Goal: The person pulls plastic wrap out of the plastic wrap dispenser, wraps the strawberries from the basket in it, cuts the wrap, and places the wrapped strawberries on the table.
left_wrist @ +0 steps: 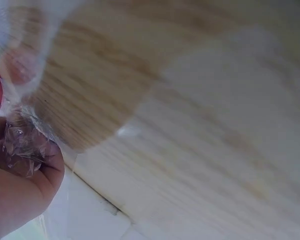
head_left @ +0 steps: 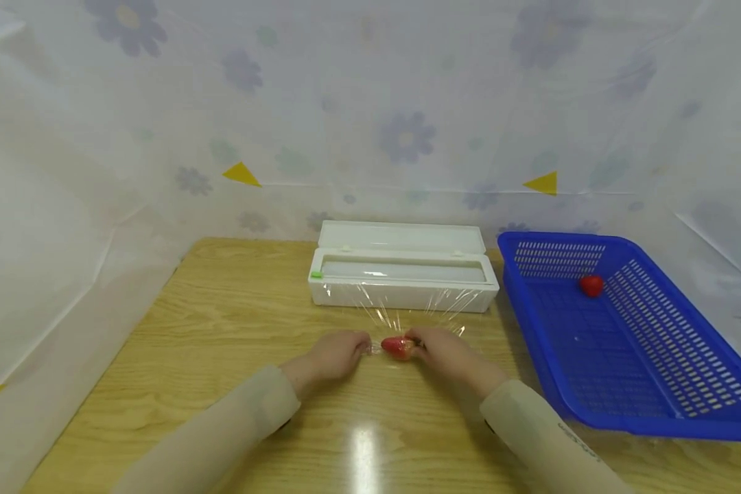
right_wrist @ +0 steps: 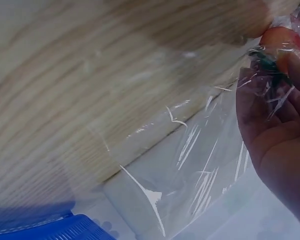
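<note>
A red strawberry (head_left: 398,348) lies between the two hands over the table, wrapped in clear cling film (right_wrist: 197,155). My left hand (head_left: 339,353) pinches a bunched twist of film (left_wrist: 22,145) at the strawberry's pointed end. With thumb and fingers, my right hand (head_left: 447,353) grips the film around the green leafy end (right_wrist: 270,65). Creased film stretches from the strawberry back to a white cling film dispenser (head_left: 404,295), whose lid (head_left: 401,237) stands raised. A pale roll (head_left: 401,271) shows inside it.
To the right stands a blue plastic basket (head_left: 562,370) with a small red fruit (head_left: 591,285) inside. The wooden table (head_left: 222,309) meets a flowered sheet (head_left: 370,103) at the back and left. A green slider (head_left: 317,274) sits at the dispenser's left end.
</note>
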The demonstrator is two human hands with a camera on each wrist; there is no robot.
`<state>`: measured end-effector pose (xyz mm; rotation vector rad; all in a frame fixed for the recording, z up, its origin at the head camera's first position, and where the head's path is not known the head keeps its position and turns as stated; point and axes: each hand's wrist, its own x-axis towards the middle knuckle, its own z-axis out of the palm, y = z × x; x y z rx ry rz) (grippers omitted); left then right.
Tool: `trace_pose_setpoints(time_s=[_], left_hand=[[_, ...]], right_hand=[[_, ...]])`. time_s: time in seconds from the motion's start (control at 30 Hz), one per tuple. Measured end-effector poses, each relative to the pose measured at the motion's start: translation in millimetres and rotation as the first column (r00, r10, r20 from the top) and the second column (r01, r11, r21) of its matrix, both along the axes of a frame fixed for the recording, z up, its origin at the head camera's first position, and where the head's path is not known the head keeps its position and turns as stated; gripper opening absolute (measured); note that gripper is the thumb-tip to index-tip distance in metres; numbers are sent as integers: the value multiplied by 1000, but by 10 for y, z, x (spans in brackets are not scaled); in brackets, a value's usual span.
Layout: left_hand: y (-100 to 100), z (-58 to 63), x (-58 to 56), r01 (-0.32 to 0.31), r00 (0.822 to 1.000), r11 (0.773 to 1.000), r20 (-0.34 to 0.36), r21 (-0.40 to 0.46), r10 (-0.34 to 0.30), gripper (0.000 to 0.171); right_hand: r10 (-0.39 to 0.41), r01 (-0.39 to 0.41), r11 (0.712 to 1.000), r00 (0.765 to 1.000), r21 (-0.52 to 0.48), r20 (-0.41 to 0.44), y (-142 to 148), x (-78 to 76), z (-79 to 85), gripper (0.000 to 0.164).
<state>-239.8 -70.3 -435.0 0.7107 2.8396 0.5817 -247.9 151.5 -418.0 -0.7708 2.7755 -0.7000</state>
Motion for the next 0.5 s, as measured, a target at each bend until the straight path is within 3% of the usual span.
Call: trace_pose_setpoints(time_s=[0.23, 0.5], left_hand=[[-16, -32, -36, -59, 998, 998, 38, 25, 58, 7], [7, -48, -83, -64, 995, 998, -80, -25, 62, 11]], right_hand=[[39, -39, 999, 999, 19, -11, 10, -50, 0, 25], [76, -76, 997, 997, 29, -2, 23, -90, -9, 24]])
